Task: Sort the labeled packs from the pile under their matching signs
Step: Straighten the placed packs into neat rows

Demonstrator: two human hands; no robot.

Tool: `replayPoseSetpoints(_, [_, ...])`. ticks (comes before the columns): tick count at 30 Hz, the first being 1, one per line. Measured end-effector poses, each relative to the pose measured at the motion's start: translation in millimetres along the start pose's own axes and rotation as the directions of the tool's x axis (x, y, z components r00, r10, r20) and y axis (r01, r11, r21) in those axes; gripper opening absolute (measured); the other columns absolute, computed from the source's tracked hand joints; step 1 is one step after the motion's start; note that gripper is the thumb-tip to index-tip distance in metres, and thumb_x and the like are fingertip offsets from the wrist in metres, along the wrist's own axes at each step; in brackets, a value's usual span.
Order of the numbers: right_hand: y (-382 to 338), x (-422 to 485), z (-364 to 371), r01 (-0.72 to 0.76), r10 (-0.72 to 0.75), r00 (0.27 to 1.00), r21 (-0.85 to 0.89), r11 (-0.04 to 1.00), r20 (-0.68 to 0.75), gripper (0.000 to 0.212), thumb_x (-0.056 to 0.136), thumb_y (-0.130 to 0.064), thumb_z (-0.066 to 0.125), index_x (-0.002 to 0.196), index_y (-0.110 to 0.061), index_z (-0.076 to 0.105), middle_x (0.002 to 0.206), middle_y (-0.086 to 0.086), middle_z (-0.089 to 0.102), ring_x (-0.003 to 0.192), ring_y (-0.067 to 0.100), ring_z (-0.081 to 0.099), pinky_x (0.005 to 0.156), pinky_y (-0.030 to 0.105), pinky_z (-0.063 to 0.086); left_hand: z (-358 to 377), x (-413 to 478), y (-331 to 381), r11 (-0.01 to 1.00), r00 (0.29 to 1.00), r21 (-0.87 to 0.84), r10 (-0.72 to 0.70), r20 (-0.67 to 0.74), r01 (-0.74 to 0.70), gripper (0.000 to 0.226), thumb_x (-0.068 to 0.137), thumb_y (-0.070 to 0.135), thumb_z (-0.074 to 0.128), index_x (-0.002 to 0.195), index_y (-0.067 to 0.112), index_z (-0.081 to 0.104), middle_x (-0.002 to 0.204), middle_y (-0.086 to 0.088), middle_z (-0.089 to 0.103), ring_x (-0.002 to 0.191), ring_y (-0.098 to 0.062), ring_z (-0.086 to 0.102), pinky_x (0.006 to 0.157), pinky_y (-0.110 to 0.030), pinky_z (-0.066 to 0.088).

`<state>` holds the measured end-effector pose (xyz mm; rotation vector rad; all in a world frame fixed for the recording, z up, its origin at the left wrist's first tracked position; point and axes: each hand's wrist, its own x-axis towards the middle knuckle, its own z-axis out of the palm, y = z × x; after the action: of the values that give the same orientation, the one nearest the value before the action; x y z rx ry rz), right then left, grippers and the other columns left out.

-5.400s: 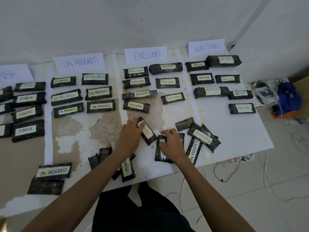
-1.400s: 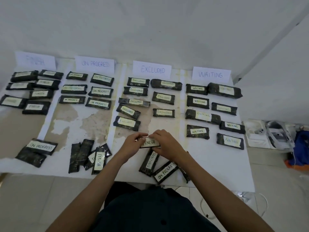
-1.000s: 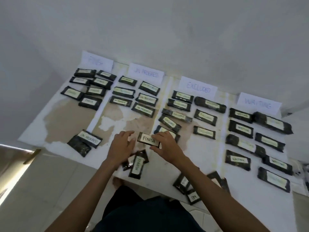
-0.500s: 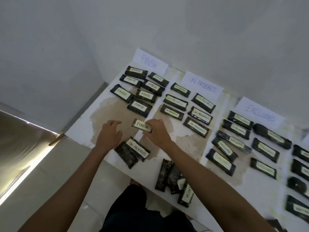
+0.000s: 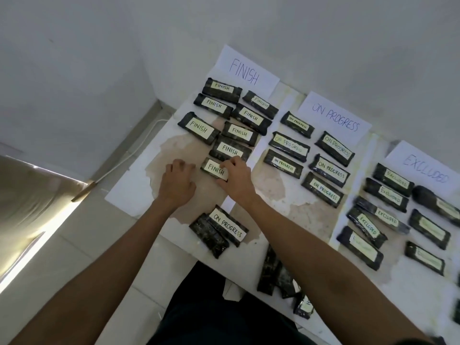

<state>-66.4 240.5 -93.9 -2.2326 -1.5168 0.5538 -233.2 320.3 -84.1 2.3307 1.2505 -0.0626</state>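
since half a second before, finish pack point(image 5: 214, 169) had moved further up the table point(image 5: 129, 195), now just below the lowest pack point(image 5: 230, 150) in the column under the finish sign point(image 5: 245, 72). on progress pack point(image 5: 227, 229) lay nearer the body, over a blank dark pack point(image 5: 209, 236). right hand point(image 5: 236, 180) grasped the finish pack's right end; left hand point(image 5: 178, 184) rested just left of it, loose, holding nothing.

Bare forearms point(image 5: 99, 262); dark, perhaps black, clothing point(image 5: 211, 317).
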Motion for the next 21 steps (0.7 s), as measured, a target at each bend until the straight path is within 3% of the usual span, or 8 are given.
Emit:
replayPoseSetpoints(6, [-5.0, -24.7, -18.9, 0.017, -0.016, 1.0, 0.086, 0.996, -0.008, 0.041, 0.075, -0.019, 0.07, 0.113, -0.007, 0.061, 0.111, 0.015, 0.052, 0.1, 0.032, 0.05, 0.086, 0.045, 0.045, -1.3, -20.7, 8.5, 0.998, 1.0, -0.062, 0.008, -0.026, -0.01, 0.053, 0.077, 0.008, 0.058, 0.129, 0.005, 0.047, 0.132, -0.024, 0.039, 0.114, -0.042, 0.039, 0.093, -0.048, 0.038])
replayPoseSetpoints(10, [-12.2, -85.3, -25.5, -0.054, 0.048, 0.942, 0.009, 0.999, 0.331, 0.057, 0.079, -0.031, 0.068, 0.128, -0.013, 0.048, 0.122, 0.014, 0.043, 0.111, 0.03, 0.044, 0.093, 0.039, 0.042, 9.3, -56.2, 23.3, 0.996, 1.0, -0.093, 0.012, -0.005, -0.013, 0.052, 0.078, 0.007, 0.057, 0.128, 0.005, 0.047, 0.13, -0.023, 0.04, 0.114, -0.04, 0.04, 0.094, -0.047, 0.04])
replayPoseSetpoints(12, [-11.5, -114.8, -20.0, -0.05, 0.08, 0.918, -0.088, 0.995, 0.388, 0.064, 0.075, -0.034, 0.069, 0.129, -0.013, 0.043, 0.12, 0.014, 0.042, 0.108, 0.031, 0.041, 0.089, 0.041, 0.042, 18.4, -73.3, 28.0, 0.995, 1.0, -0.1, 0.002, 0.031, 0.001, 0.05, 0.079, 0.008, 0.056, 0.128, 0.006, 0.047, 0.13, -0.022, 0.04, 0.114, -0.039, 0.04, 0.094, -0.046, 0.04])
replayPoseSetpoints(18, [-4.8, -143.8, -8.5, -0.067, 0.099, 0.946, -0.111, 0.991, 0.309, 0.062, 0.074, -0.012, 0.066, 0.131, -0.012, 0.04, 0.119, 0.014, 0.04, 0.104, 0.031, 0.039, 0.079, 0.033, 0.035, 33.9, -95.4, 38.8, 0.991, 0.998, -0.134, 0.0, 0.063, 0.009, 0.042, 0.084, 0.012, 0.055, 0.125, 0.008, 0.049, 0.131, -0.019, 0.041, 0.116, -0.037, 0.039, 0.092, -0.045, 0.042])
replayPoseSetpoints(21, [-0.1, -139.3, -13.6, -0.093, 0.116, 0.955, -0.095, 0.991, 0.274, 0.06, 0.076, -0.014, 0.068, 0.13, -0.012, 0.041, 0.119, 0.015, 0.041, 0.104, 0.03, 0.038, 0.08, 0.033, 0.036, 34.1, -90.5, 49.5, 0.99, 0.999, -0.136, 0.042, 0.022, -0.039, 0.04, 0.084, 0.013, 0.056, 0.124, 0.007, 0.049, 0.13, -0.019, 0.043, 0.116, -0.037, 0.039, 0.094, -0.045, 0.041])
